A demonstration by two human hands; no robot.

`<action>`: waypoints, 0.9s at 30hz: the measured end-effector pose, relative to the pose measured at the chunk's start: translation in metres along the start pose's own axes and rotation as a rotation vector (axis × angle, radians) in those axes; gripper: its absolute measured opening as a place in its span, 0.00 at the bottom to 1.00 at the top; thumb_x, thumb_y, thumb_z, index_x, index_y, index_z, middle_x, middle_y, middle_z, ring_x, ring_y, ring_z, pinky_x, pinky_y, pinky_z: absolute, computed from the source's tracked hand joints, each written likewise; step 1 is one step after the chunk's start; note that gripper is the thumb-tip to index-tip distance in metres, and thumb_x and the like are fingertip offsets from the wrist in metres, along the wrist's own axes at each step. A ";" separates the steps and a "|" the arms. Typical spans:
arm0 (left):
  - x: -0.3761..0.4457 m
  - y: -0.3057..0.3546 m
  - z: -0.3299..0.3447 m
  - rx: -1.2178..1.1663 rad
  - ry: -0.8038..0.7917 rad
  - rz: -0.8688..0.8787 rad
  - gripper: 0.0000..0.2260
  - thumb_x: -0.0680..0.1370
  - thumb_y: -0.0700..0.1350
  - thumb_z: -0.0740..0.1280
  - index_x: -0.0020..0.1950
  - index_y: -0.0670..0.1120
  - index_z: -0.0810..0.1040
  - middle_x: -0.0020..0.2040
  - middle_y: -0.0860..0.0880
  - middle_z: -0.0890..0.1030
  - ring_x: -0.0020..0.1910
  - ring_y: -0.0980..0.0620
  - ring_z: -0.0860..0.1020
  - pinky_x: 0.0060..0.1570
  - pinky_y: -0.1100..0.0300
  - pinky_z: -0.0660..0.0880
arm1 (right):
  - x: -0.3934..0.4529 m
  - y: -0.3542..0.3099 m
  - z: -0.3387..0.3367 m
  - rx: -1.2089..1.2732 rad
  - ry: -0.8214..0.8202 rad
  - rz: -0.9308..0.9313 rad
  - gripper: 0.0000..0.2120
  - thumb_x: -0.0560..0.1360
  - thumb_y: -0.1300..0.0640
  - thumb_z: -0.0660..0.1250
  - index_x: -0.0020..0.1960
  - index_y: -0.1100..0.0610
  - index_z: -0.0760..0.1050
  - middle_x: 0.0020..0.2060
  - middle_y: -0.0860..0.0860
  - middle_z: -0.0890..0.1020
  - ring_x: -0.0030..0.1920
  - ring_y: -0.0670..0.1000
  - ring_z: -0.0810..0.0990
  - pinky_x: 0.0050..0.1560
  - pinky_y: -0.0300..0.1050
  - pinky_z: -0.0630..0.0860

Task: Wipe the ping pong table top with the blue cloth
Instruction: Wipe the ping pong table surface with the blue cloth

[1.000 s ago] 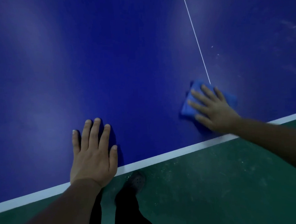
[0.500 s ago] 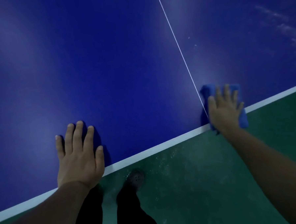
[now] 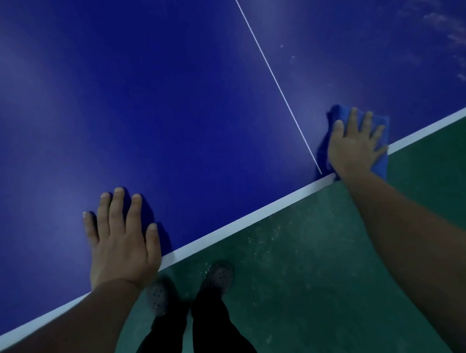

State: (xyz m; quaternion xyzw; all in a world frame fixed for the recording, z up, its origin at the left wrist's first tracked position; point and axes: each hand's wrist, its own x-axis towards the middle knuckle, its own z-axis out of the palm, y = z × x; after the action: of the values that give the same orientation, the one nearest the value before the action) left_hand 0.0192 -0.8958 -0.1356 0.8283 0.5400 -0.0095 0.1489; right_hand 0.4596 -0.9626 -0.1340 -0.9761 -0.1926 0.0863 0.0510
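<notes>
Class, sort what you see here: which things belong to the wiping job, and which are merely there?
Part of the job:
blue cloth
table top
right hand, pressing the cloth flat at the table's near edge

Merely there:
left hand, resting flat on the table
green floor
shoes

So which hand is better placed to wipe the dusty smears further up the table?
The right hand: it already presses the folded blue cloth just below those smears. The left hand lies flat, far away.
</notes>
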 end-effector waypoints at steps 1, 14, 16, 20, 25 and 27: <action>0.000 -0.001 0.001 0.005 0.001 -0.001 0.29 0.80 0.55 0.49 0.77 0.40 0.63 0.79 0.40 0.58 0.80 0.42 0.49 0.77 0.40 0.43 | -0.007 -0.011 0.004 0.028 0.026 0.064 0.30 0.81 0.38 0.42 0.82 0.45 0.49 0.82 0.51 0.49 0.80 0.60 0.44 0.74 0.72 0.43; 0.001 -0.008 0.008 0.013 0.021 0.017 0.29 0.80 0.55 0.50 0.77 0.42 0.63 0.78 0.40 0.58 0.79 0.41 0.50 0.76 0.39 0.43 | -0.061 -0.031 0.020 -0.161 -0.027 -0.419 0.28 0.83 0.39 0.47 0.81 0.42 0.52 0.81 0.48 0.52 0.81 0.58 0.47 0.76 0.69 0.44; 0.001 -0.007 0.008 0.021 0.015 0.020 0.28 0.80 0.55 0.50 0.77 0.42 0.63 0.78 0.40 0.58 0.79 0.41 0.50 0.76 0.38 0.44 | -0.053 -0.039 0.014 -0.019 -0.001 -0.046 0.28 0.83 0.38 0.44 0.81 0.43 0.48 0.82 0.48 0.48 0.81 0.58 0.43 0.75 0.71 0.42; 0.001 -0.006 0.004 0.024 -0.015 0.014 0.29 0.80 0.55 0.49 0.78 0.43 0.61 0.79 0.41 0.57 0.80 0.42 0.48 0.76 0.37 0.45 | -0.129 -0.109 0.045 -0.050 0.046 -0.270 0.28 0.82 0.40 0.46 0.81 0.44 0.53 0.81 0.50 0.53 0.80 0.61 0.49 0.75 0.72 0.45; 0.001 -0.004 0.001 0.024 -0.025 0.007 0.29 0.80 0.55 0.49 0.78 0.43 0.61 0.80 0.41 0.57 0.80 0.42 0.48 0.76 0.38 0.44 | -0.157 -0.096 0.051 -0.221 -0.089 -0.983 0.27 0.82 0.37 0.46 0.79 0.41 0.57 0.80 0.46 0.56 0.80 0.58 0.49 0.75 0.71 0.48; 0.001 -0.003 0.000 0.041 -0.018 0.011 0.29 0.80 0.56 0.49 0.78 0.42 0.62 0.79 0.41 0.58 0.80 0.42 0.49 0.76 0.38 0.45 | -0.111 -0.071 0.036 -0.254 -0.076 -0.865 0.27 0.82 0.37 0.47 0.80 0.41 0.54 0.81 0.46 0.54 0.81 0.57 0.49 0.76 0.69 0.47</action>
State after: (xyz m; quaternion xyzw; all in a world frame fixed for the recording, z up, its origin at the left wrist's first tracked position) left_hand 0.0167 -0.8937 -0.1370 0.8340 0.5338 -0.0272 0.1368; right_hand 0.3258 -0.9375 -0.1439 -0.8006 -0.5935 0.0687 -0.0447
